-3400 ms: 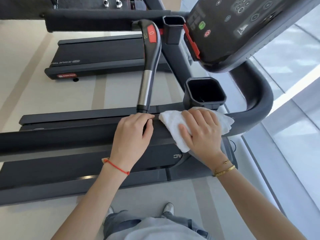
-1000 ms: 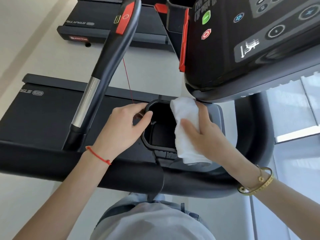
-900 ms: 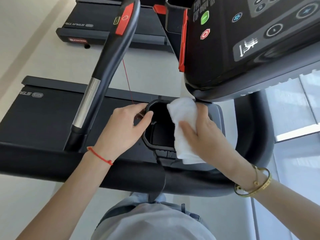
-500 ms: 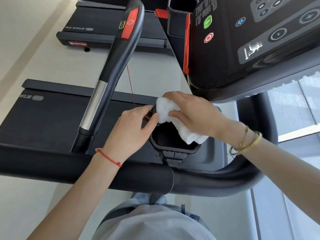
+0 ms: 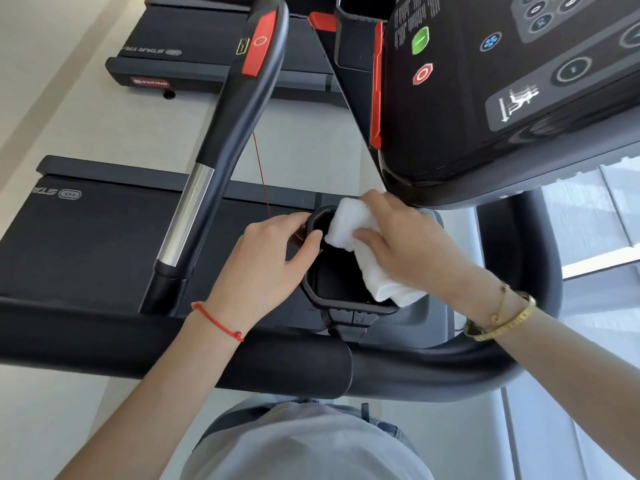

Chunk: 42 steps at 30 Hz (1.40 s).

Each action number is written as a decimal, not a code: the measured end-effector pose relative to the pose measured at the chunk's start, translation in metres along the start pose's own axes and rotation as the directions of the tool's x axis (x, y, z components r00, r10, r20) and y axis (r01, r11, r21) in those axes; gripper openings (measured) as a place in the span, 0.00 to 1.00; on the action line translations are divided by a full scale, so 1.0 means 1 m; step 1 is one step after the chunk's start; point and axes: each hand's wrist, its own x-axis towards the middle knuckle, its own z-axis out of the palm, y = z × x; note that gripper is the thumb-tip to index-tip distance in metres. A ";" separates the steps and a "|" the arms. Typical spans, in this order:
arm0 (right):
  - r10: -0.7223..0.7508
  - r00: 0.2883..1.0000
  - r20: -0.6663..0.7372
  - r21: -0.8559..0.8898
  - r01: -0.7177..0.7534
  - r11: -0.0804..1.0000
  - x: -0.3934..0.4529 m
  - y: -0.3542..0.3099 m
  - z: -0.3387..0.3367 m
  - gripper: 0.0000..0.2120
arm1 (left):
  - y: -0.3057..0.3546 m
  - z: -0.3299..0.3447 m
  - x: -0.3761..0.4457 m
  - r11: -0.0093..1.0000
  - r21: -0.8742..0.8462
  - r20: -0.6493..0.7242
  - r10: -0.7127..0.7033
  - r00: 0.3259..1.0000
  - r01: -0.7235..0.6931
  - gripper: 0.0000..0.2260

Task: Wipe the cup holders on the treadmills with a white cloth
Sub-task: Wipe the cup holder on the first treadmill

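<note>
Far left, the dark treadmill deck stretches across the pale floor, and a second treadmill sits beyond it at the top. Moving in, the black handlebar with its silver band and red panel slants down to the padded front bar, and a thin red cord hangs just beside it.

Now the left hand, red string bracelet at the wrist: its grip is closed on the left rim of the cup holder, thumb hooked over the edge and fingers curled round the outside.

The cup holder is a black square-ish well sitting just behind the front bar, under the console's lower edge. The white cloth is folded into a pad, its top end pressed on the far-left corner of the rim and the rest draped down inside along the right wall.

Over to the right hand, gold bracelets on the wrist: grip closed on the cloth, thumb underneath and fingers on top.

Top right, the console looms large, showing a green button and a red stop button.
</note>
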 end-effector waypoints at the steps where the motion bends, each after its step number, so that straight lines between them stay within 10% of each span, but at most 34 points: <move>1: -0.033 0.999 -0.019 -0.080 0.031 0.996 0.007 -0.006 0.002 0.16 | -0.001 0.000 0.000 1.000 0.007 0.001 0.000 1.000 0.000 0.17; 7: -0.108 0.992 -0.059 -0.135 0.099 0.986 0.017 -0.008 0.004 0.18 | -0.002 0.001 0.000 1.000 0.014 -0.002 -0.010 1.000 0.010 0.16; 20: 0.353 0.932 0.081 0.405 -0.355 0.843 -0.048 -0.011 0.009 0.23 | 0.000 0.001 -0.001 1.000 0.003 -0.020 0.005 1.000 -0.005 0.15; 36: 0.450 0.883 0.134 0.565 -0.441 0.698 -0.063 -0.012 0.022 0.14 | 0.003 0.003 -0.003 1.000 0.026 -0.062 0.014 0.998 -0.012 0.15; 42: 0.343 0.936 0.083 0.399 -0.347 0.849 -0.040 -0.012 0.009 0.13 | 0.005 0.003 -0.005 1.000 0.020 -0.061 0.016 0.998 -0.015 0.13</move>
